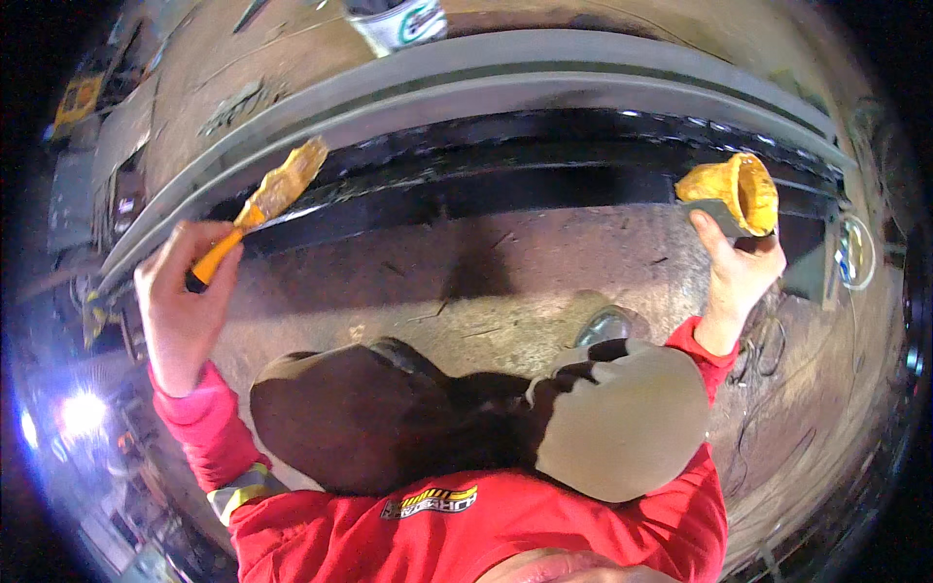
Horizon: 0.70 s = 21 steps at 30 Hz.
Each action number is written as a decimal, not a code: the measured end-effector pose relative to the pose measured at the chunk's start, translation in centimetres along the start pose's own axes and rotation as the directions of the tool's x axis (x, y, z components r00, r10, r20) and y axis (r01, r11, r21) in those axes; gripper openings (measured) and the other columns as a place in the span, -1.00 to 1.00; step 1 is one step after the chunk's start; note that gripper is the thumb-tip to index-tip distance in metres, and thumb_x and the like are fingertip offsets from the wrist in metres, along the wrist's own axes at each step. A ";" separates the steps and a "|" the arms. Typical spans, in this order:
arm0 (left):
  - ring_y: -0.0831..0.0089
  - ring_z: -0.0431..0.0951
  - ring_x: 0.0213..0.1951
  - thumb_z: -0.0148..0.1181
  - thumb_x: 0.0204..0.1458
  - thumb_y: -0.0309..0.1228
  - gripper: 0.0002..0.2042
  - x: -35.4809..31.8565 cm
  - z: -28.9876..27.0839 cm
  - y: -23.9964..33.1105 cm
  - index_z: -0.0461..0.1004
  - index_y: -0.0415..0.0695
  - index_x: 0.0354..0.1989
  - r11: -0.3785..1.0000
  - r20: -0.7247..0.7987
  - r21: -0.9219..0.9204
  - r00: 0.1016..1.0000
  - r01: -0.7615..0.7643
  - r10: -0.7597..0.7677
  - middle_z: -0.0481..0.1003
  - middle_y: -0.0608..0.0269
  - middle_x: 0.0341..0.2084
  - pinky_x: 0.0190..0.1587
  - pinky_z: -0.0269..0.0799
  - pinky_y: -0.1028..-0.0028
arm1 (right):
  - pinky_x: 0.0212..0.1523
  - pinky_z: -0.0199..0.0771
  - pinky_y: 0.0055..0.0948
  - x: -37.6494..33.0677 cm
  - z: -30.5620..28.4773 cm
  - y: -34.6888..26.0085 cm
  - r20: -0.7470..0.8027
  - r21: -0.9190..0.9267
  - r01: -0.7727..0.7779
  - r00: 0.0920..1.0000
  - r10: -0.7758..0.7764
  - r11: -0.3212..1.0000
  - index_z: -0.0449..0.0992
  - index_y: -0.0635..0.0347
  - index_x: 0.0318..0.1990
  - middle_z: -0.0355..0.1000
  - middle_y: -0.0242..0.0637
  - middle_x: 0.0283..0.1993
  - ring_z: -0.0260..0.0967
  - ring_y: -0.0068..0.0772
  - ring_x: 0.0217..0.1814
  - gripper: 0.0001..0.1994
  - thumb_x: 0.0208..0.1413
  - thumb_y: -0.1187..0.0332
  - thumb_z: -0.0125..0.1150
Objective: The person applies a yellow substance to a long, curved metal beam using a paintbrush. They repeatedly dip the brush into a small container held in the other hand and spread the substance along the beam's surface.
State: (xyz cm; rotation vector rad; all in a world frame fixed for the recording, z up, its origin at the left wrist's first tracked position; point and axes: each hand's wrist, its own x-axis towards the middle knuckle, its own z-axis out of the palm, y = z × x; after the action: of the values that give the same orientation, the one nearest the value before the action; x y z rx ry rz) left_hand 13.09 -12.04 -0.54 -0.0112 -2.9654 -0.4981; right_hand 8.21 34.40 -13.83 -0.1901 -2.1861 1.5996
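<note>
- Left hand (pixel 180 296) grips the orange-handled, yellow-loaded paintbrush (pixel 262 204), at ten o'clock.
- Right hand (pixel 737 267) clasps the yellow-coated paint cup (pixel 743 192), at two o'clock.
- Better use long, even strokes along the black steel beam (pixel 505 170).

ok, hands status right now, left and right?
Left hand: closed on the orange handle of a paintbrush loaded with yellow paint.
Right hand: closed, holding a paint-covered yellow cup.
</note>
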 end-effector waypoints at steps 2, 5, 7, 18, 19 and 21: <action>0.42 0.62 -0.40 0.31 -0.06 -0.60 -0.84 3.7 -0.1 4.1 0.57 -0.21 -0.26 0.973 0.099 -0.039 0.968 -0.226 0.229 0.58 0.14 -0.47 -0.28 0.46 0.48 | 0.04 0.49 -0.44 -0.3 -1.7 0.7 -0.038 0.021 0.004 0.999 -0.003 1.000 0.49 0.36 0.05 0.55 -0.25 -0.06 0.51 -0.45 -0.06 -0.35 -0.30 0.50 0.65; 0.40 0.55 -0.38 0.33 -0.02 -0.49 -0.83 10.9 3.0 9.6 0.56 -0.21 -0.24 0.862 0.313 -0.155 0.803 -0.483 0.507 0.56 0.18 -0.41 -0.26 0.43 0.42 | 0.05 0.49 -0.44 -0.4 -4.3 1.6 -0.118 0.002 -0.032 0.992 0.032 0.999 0.48 0.37 0.03 0.55 -0.24 -0.06 0.52 -0.43 -0.07 -0.36 -0.31 0.53 0.64; 0.29 0.52 -0.43 0.33 -0.04 -0.45 -0.85 14.9 4.6 14.2 0.54 -0.19 -0.31 0.779 0.491 -0.091 0.653 -0.621 0.577 0.52 0.15 -0.46 -0.32 0.38 0.39 | 0.05 0.49 -0.44 -0.7 -5.6 2.0 -0.153 -0.015 -0.099 0.984 0.096 0.995 0.48 0.37 0.03 0.56 -0.24 -0.07 0.53 -0.44 -0.07 -0.37 -0.31 0.54 0.63; 0.63 0.41 -0.49 0.30 0.05 -0.43 -0.88 23.0 15.4 26.3 0.52 -0.22 -0.38 0.746 0.652 -0.415 0.402 -0.521 0.643 0.45 0.37 -0.61 -0.46 0.30 0.48 | 0.00 0.47 -0.46 -0.4 -10.3 4.3 -0.156 -0.290 -0.021 0.987 -0.025 0.957 0.60 0.31 -0.11 0.54 -0.32 -0.08 0.52 -0.43 -0.07 -0.52 -0.31 0.51 0.60; 0.64 0.39 -0.50 0.29 0.06 -0.42 -0.88 23.1 15.7 25.9 0.52 -0.22 -0.38 0.737 0.594 -0.476 0.442 -0.481 0.672 0.44 0.38 -0.62 -0.47 0.29 0.49 | 0.00 0.47 -0.45 -0.2 -10.0 4.0 -0.135 -0.317 -0.009 0.990 -0.036 0.948 0.61 0.31 -0.13 0.53 -0.31 -0.08 0.53 -0.42 -0.06 -0.53 -0.32 0.49 0.61; 0.67 0.36 -0.51 0.28 0.09 -0.41 -0.86 22.8 17.2 24.8 0.51 -0.23 -0.38 0.665 0.534 -0.517 0.404 -0.539 0.743 0.41 0.40 -0.62 -0.48 0.26 0.51 | -0.02 0.48 -0.42 0.2 -9.4 4.1 -0.155 -0.272 -0.009 0.987 -0.035 0.962 0.63 0.28 -0.16 0.52 -0.26 -0.08 0.53 -0.35 -0.08 -0.53 -0.36 0.43 0.63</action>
State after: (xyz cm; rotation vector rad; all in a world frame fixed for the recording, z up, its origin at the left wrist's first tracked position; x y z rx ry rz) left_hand -11.02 16.69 -5.58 -1.7340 -3.1000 -0.9096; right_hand 11.33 44.04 -15.30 -0.3701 -2.2679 1.2249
